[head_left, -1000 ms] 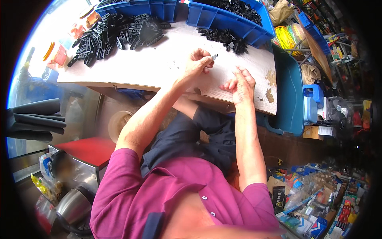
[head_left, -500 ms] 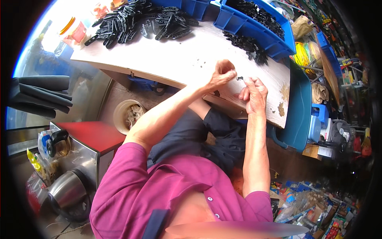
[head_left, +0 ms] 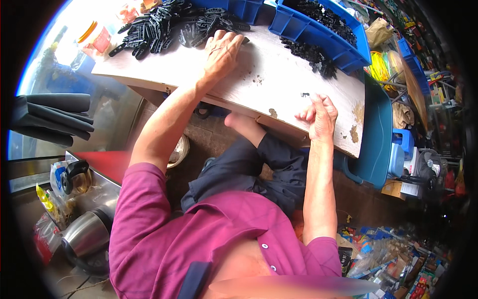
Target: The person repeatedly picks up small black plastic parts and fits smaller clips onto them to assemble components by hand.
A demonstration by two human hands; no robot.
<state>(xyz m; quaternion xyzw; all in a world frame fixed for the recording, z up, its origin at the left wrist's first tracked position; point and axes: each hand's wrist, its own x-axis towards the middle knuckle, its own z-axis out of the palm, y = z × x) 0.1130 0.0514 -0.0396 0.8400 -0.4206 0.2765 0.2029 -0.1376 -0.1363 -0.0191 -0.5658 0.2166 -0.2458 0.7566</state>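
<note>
- White wood-grain counter [head_left: 279,74], flaked brown at right.
- Blue ribbed plastic bin [head_left: 307,41] of jagged black bits [head_left: 332,24].
- Heap of long, slotted black strips [head_left: 149,31].
- Left hand [head_left: 222,54]: palm down, fingers bent beside the strips; I can't tell whether it grips one.
- Right hand [head_left: 323,117]: thumb and finger closed on a tiny, notched black piece [head_left: 305,94] over the counter.

Head-worn fisheye looks down, rim perhaps blurred
</note>
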